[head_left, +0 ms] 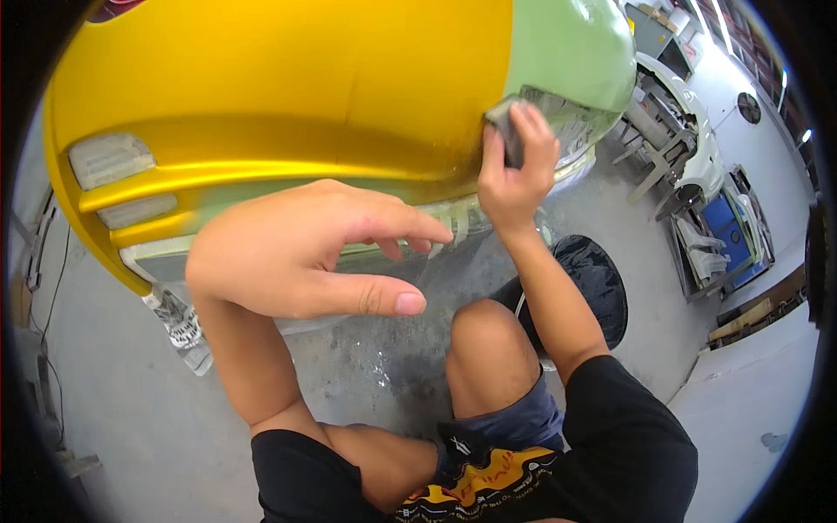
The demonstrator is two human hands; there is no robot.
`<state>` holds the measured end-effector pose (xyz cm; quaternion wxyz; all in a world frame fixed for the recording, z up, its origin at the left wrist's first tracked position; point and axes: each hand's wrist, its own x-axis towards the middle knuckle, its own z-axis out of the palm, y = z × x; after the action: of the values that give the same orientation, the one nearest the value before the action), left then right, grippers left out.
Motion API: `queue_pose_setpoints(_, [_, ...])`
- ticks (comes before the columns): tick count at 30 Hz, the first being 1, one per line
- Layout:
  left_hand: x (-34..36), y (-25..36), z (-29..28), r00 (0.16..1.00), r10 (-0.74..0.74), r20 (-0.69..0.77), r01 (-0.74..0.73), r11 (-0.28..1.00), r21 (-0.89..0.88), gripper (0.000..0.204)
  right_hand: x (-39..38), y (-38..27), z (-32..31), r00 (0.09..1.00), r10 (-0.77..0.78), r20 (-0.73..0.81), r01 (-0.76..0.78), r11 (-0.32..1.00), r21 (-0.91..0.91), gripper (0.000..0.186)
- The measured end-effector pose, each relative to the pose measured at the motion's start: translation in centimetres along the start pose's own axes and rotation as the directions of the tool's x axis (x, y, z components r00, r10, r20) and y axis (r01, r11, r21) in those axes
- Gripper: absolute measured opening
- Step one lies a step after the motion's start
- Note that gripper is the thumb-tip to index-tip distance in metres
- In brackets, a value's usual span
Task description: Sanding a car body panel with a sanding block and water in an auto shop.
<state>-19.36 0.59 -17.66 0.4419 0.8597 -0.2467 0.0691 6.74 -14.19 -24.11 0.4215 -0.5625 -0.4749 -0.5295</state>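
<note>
My right hand (521, 179) grips a small grey sanding block (506, 131), fingers and thumb wrapped round it. The block lies against the yellow car body panel (349, 96), close to where the yellow meets a light green area (571, 44). Beside it is a lamp (567, 122) under masking film. A dark wet-looking patch shows on the yellow just below the block. My left hand (296, 248) hangs in the air in front of the lower bodywork, fingers stretched and thumb apart, holding nothing.
A black bucket (593, 279) stands on the grey floor (366, 375) by my right forearm. Masking film (179, 327) hangs from the car's lower left corner. To the right are a white bumper (702, 139) on stands and a rack with a blue panel (728, 231).
</note>
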Motion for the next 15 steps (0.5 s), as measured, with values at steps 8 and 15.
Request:
queue_pose_setpoints(8, [1.6, 0.4, -0.5, 1.0, -0.01, 0.016, 0.009, 0.998, 0.066, 0.063, -0.1, -0.3, 0.3, 1.0, 0.002, -0.019, -0.002, 1.0, 0.026, 0.049])
queue_pose_setpoints(15, [2.5, -0.2, -0.2, 0.998, -0.06, 0.027, 0.06, 0.998, 0.018, 0.064, 0.6, 0.0, 0.0, 0.999, 0.035, 0.011, -0.035, 0.998, 0.043, 0.046])
